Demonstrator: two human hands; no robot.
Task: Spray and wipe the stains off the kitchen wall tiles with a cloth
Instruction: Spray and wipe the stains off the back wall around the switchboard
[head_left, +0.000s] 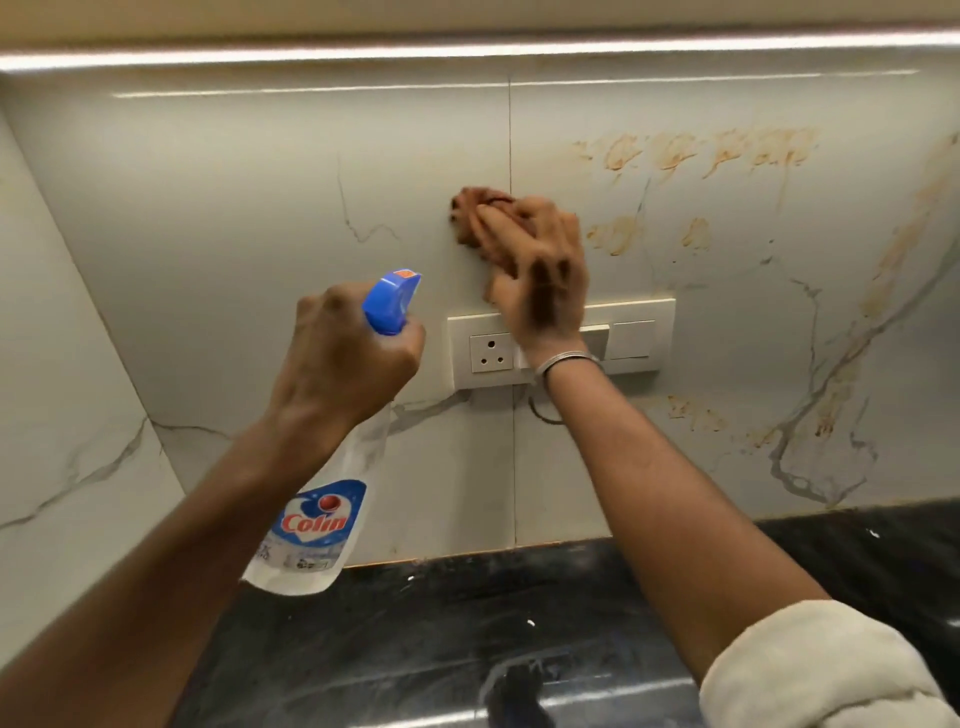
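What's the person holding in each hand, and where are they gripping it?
The left hand grips the spray bottle by its neck, just under the blue trigger head. The right hand presses a bunched brown cloth against the wall tiles.

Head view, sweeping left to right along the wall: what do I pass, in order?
In order: left hand gripping the spray bottle → cloth → right hand pressing it to the wall → orange stains.
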